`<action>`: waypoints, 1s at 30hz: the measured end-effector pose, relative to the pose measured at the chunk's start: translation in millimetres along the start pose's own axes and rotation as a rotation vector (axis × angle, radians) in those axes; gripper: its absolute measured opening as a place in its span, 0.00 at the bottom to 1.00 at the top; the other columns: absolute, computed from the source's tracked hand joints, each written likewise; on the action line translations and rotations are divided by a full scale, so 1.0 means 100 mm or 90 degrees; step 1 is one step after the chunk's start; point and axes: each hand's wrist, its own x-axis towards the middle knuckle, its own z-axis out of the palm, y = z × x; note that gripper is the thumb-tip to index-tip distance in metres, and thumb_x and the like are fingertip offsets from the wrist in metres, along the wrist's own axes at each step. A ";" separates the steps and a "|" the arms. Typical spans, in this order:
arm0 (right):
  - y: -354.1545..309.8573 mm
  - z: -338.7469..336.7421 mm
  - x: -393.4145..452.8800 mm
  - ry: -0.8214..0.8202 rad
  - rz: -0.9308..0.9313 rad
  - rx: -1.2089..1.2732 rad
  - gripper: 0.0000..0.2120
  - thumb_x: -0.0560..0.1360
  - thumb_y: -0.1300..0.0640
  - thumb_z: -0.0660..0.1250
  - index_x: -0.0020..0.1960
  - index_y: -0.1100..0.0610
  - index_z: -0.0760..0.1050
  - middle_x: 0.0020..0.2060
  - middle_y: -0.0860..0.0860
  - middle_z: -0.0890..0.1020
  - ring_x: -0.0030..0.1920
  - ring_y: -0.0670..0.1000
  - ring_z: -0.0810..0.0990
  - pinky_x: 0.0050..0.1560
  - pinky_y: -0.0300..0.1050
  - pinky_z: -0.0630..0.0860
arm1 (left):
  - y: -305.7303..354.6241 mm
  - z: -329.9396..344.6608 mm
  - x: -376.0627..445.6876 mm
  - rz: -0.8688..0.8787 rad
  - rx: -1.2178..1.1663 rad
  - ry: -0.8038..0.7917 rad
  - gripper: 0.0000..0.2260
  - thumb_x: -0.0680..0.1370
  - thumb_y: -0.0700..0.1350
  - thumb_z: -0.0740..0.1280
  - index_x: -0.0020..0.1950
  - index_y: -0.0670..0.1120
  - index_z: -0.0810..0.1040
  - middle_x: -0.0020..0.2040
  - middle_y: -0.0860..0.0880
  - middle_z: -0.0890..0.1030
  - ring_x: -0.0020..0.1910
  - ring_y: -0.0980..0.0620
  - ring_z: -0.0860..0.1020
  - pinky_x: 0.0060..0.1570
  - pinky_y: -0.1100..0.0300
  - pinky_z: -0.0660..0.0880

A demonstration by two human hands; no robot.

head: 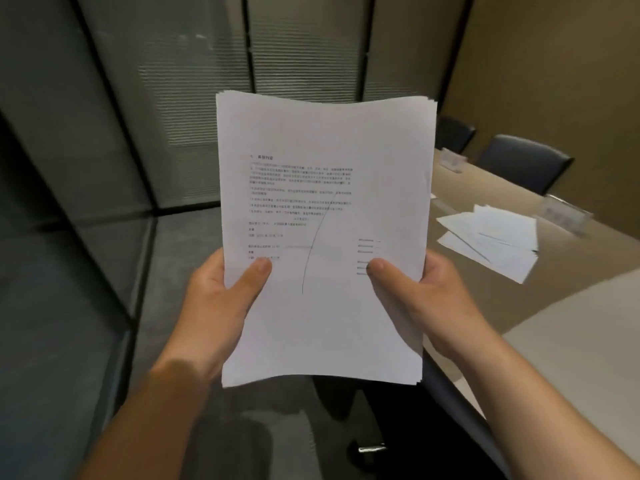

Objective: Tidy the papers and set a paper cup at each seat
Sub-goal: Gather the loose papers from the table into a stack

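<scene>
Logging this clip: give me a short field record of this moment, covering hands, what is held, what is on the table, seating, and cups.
left hand: grips stack's left edge, thumb on top sheet
right hand: grips stack's right edge, thumb on top sheet
held item: paper stack, printed text, a curved pen line across it, raised off the table
table: loose papers fanned untidily; two name placards
seating: two dark chairs at far side
paper cups: none in view

Printed text on the top sheet of the held paper stack, too blurred to read, name cards on the bench likewise illegible
</scene>
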 end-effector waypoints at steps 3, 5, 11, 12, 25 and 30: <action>0.14 0.09 0.40 0.072 0.005 -0.035 0.09 0.77 0.61 0.68 0.54 0.53 0.82 0.50 0.47 0.87 0.51 0.49 0.86 0.53 0.49 0.82 | -0.16 -0.02 0.63 0.004 0.009 -0.033 0.10 0.80 0.42 0.66 0.55 0.54 0.82 0.54 0.52 0.86 0.52 0.49 0.85 0.53 0.48 0.79; 0.28 0.10 0.72 0.120 0.006 -0.048 0.08 0.77 0.61 0.68 0.53 0.52 0.82 0.49 0.46 0.87 0.49 0.48 0.86 0.51 0.47 0.83 | -0.29 0.02 1.05 0.003 0.024 -0.061 0.09 0.80 0.43 0.66 0.55 0.56 0.82 0.53 0.54 0.86 0.52 0.51 0.85 0.52 0.48 0.79; 0.67 -0.05 2.11 0.209 0.034 -0.053 0.07 0.76 0.59 0.70 0.47 0.48 0.83 0.43 0.42 0.88 0.44 0.45 0.86 0.46 0.45 0.81 | -0.51 0.31 2.61 0.005 0.064 -0.131 0.09 0.79 0.44 0.67 0.58 0.52 0.80 0.53 0.53 0.86 0.51 0.51 0.85 0.51 0.48 0.81; 0.71 -0.09 2.36 0.223 0.040 -0.052 0.06 0.76 0.58 0.70 0.46 0.47 0.83 0.43 0.41 0.87 0.43 0.45 0.86 0.46 0.45 0.81 | -0.51 0.39 2.88 0.007 0.076 -0.144 0.09 0.79 0.43 0.67 0.58 0.52 0.80 0.52 0.53 0.86 0.50 0.51 0.85 0.50 0.49 0.82; 1.26 -1.09 4.03 0.521 0.092 -0.121 0.05 0.75 0.55 0.71 0.49 0.47 0.83 0.45 0.40 0.87 0.45 0.44 0.86 0.48 0.48 0.82 | -1.25 2.00 5.54 -0.049 0.086 -0.459 0.09 0.79 0.40 0.66 0.54 0.52 0.81 0.50 0.52 0.87 0.47 0.52 0.86 0.42 0.58 0.82; 1.29 -1.40 4.34 0.674 0.119 -0.137 0.08 0.76 0.55 0.70 0.54 0.52 0.82 0.49 0.47 0.87 0.48 0.48 0.86 0.53 0.53 0.82 | -1.39 2.81 6.16 -0.050 0.043 -0.614 0.10 0.80 0.39 0.66 0.52 0.55 0.81 0.48 0.56 0.87 0.45 0.56 0.85 0.40 0.60 0.79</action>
